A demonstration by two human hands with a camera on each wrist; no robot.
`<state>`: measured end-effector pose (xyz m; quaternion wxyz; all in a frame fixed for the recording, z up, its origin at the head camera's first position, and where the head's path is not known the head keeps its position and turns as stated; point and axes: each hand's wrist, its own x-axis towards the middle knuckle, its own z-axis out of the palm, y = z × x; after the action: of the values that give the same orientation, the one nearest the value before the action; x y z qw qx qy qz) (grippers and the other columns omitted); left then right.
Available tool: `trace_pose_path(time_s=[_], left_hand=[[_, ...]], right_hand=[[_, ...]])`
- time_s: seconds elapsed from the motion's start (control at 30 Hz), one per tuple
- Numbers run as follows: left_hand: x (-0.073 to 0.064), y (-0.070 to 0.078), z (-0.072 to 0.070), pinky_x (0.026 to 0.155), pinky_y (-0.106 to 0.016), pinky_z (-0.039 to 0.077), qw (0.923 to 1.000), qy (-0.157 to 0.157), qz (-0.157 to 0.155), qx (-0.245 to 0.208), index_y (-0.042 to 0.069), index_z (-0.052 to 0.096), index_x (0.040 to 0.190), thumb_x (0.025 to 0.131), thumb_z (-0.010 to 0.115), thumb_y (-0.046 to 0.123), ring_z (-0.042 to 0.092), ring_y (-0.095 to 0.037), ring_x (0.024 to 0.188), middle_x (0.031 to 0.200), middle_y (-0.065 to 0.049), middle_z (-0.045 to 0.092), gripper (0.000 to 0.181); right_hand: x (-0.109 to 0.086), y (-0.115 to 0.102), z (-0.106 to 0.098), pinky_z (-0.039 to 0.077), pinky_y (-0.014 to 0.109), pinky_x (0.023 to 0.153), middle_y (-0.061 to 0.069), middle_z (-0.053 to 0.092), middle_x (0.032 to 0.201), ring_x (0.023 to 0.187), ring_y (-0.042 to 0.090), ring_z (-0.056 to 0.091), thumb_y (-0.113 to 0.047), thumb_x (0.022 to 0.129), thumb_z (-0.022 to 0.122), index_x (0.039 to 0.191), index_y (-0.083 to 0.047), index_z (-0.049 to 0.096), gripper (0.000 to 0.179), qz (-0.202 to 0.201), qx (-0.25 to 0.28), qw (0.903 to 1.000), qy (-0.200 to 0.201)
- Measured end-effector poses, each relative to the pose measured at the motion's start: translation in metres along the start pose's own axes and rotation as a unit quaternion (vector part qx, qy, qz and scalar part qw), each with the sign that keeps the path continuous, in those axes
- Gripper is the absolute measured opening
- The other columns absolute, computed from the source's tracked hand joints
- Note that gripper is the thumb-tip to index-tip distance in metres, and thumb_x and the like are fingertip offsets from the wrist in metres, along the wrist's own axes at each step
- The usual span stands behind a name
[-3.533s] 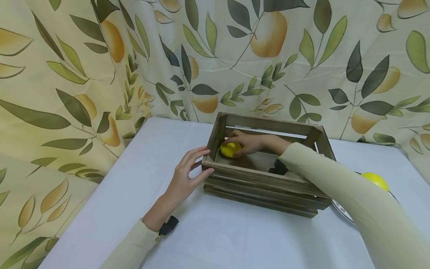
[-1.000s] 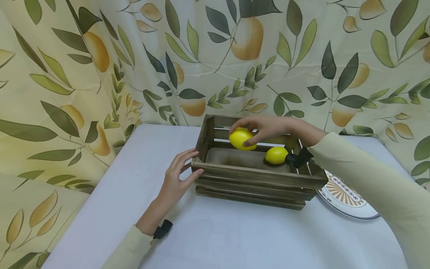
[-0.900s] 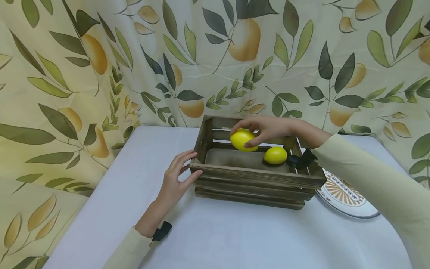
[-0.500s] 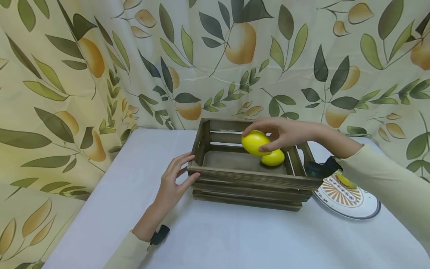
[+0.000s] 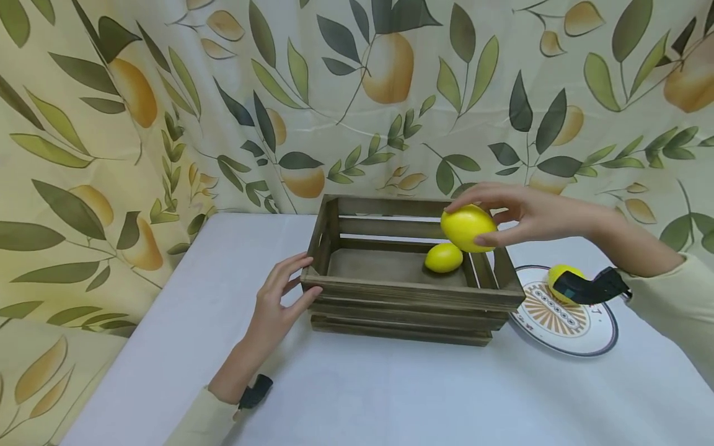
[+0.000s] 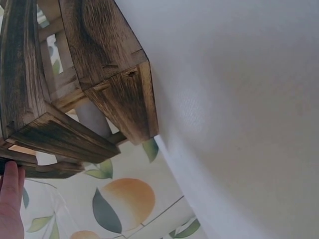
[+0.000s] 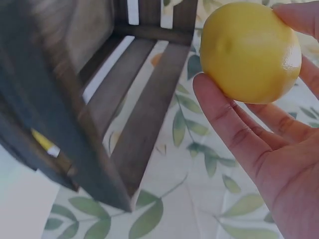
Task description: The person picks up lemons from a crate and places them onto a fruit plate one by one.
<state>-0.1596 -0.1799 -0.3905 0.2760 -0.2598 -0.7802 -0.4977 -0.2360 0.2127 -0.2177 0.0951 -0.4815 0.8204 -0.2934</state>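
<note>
My right hand (image 5: 535, 214) pinches a yellow lemon (image 5: 467, 228) between thumb and fingers, above the right end of a dark wooden slatted crate (image 5: 401, 291). In the right wrist view the held lemon (image 7: 249, 52) is clear of the crate's slats. A second lemon (image 5: 444, 257) lies on the crate floor, toward its right end. My left hand (image 5: 273, 303) rests at the crate's left front corner, its fingers on the rim and the thumb against the front. The left wrist view shows only some fingertips (image 6: 11, 191) by the crate (image 6: 114, 64).
Right of the crate stands a white patterned plate (image 5: 586, 337). Another lemon (image 5: 563, 279) sits on it, partly covered by the black wrist strap (image 5: 594, 288). A white cloth (image 5: 357, 396) covers the table; a fruit-print curtain (image 5: 346, 93) hangs behind and to the left.
My right hand has lifted the lemon from the crate's left end and carried it right, over the right end. The plate's lemon has come into fuller view. My left hand keeps its place on the crate.
</note>
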Motion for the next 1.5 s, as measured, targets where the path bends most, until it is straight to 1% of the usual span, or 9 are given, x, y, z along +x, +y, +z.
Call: trace_pose_path(time_s=[0.23, 0.37, 0.6, 0.77, 0.83, 0.9, 1.03, 1.17, 1.5], left_hand=[[0.000, 0.002, -0.001, 0.100, -0.021, 0.049, 0.9999, -0.004, -0.009, -0.003, 0.006, 0.057, 0.132, 0.080, 0.076, -0.006, 0.051, -0.023, 0.127, 0.139, -0.011, 0.052, 0.057], [-0.001, 0.002, -0.002, 0.099, -0.019, 0.048, 1.0000, -0.004, -0.004, 0.002, 0.005, 0.057, 0.131, 0.078, 0.076, -0.009, 0.051, -0.021, 0.126, 0.138, -0.011, 0.052, 0.058], [0.000, 0.001, -0.002, 0.099, -0.019, 0.048, 1.0000, -0.004, 0.003, 0.001, 0.003, 0.057, 0.131, 0.077, 0.076, -0.010, 0.050, -0.015, 0.127, 0.137, -0.014, 0.052, 0.059], [-0.001, 0.001, -0.002, 0.099, -0.020, 0.049, 1.0000, -0.007, -0.001, 0.003, 0.000, 0.056, 0.129, 0.076, 0.076, -0.011, 0.049, -0.011, 0.128, 0.136, -0.017, 0.052, 0.058], [-0.001, 0.001, -0.002, 0.099, -0.019, 0.049, 1.0000, -0.007, 0.000, 0.005, 0.000, 0.056, 0.129, 0.076, 0.076, -0.011, 0.049, -0.011, 0.128, 0.136, -0.017, 0.052, 0.057], [0.000, 0.001, -0.002, 0.099, -0.020, 0.049, 1.0000, -0.007, 0.005, 0.004, 0.000, 0.056, 0.129, 0.076, 0.076, -0.011, 0.049, -0.013, 0.128, 0.136, -0.017, 0.052, 0.058], [0.000, 0.000, -0.001, 0.098, -0.019, 0.049, 0.9999, -0.005, 0.014, 0.003, 0.002, 0.056, 0.130, 0.076, 0.076, -0.012, 0.049, -0.015, 0.128, 0.137, -0.015, 0.052, 0.060], [0.000, 0.000, -0.001, 0.098, -0.019, 0.049, 0.9999, -0.004, 0.014, 0.001, 0.002, 0.057, 0.130, 0.076, 0.076, -0.012, 0.050, -0.014, 0.128, 0.137, -0.015, 0.052, 0.059], [0.000, -0.002, 0.000, 0.097, -0.021, 0.051, 0.9997, 0.000, 0.025, 0.000, 0.002, 0.057, 0.131, 0.075, 0.076, -0.014, 0.051, -0.017, 0.127, 0.136, -0.015, 0.053, 0.061]], right_hand=[[-0.029, 0.001, -0.003, 0.057, 0.022, 0.083, -0.011, 0.048, 0.135, 0.103, 0.008, 0.053, 0.007, 0.082, 0.070, 0.137, -0.013, 0.053, 0.061, 0.008, -0.021, 0.9995, 0.020], [-0.044, 0.004, -0.004, 0.057, 0.020, 0.083, -0.014, 0.047, 0.135, 0.104, 0.007, 0.052, 0.009, 0.080, 0.071, 0.137, -0.009, 0.052, 0.063, 0.017, -0.034, 0.9987, 0.033], [-0.074, 0.012, -0.008, 0.051, 0.011, 0.087, -0.011, 0.049, 0.136, 0.108, 0.004, 0.053, 0.015, 0.078, 0.070, 0.139, -0.009, 0.051, 0.069, 0.052, -0.037, 0.9954, 0.071], [-0.090, 0.017, -0.006, 0.052, 0.010, 0.085, -0.009, 0.050, 0.135, 0.106, 0.003, 0.054, 0.019, 0.076, 0.070, 0.138, -0.008, 0.052, 0.070, 0.058, -0.036, 0.9933, 0.093], [-0.096, 0.020, -0.004, 0.053, 0.010, 0.083, -0.009, 0.051, 0.134, 0.104, 0.001, 0.055, 0.019, 0.075, 0.070, 0.137, -0.008, 0.052, 0.069, 0.058, -0.048, 0.9918, 0.103], [-0.102, 0.025, -0.001, 0.053, 0.010, 0.083, -0.009, 0.051, 0.135, 0.103, 0.001, 0.056, 0.021, 0.075, 0.069, 0.137, -0.006, 0.052, 0.069, 0.058, -0.039, 0.9915, 0.109], [-0.117, 0.041, 0.007, 0.052, 0.008, 0.081, -0.015, 0.051, 0.133, 0.102, -0.002, 0.057, 0.021, 0.076, 0.068, 0.137, -0.007, 0.051, 0.069, 0.081, -0.010, 0.9887, 0.126], [-0.127, 0.057, 0.019, 0.053, 0.009, 0.079, -0.018, 0.048, 0.132, 0.101, -0.004, 0.058, 0.020, 0.078, 0.067, 0.137, -0.006, 0.050, 0.067, 0.105, 0.010, 0.9853, 0.135], [-0.141, 0.088, 0.057, 0.059, 0.020, 0.071, -0.026, 0.046, 0.132, 0.098, -0.004, 0.059, 0.012, 0.084, 0.066, 0.136, -0.007, 0.050, 0.058, 0.149, 0.046, 0.9776, 0.141]])
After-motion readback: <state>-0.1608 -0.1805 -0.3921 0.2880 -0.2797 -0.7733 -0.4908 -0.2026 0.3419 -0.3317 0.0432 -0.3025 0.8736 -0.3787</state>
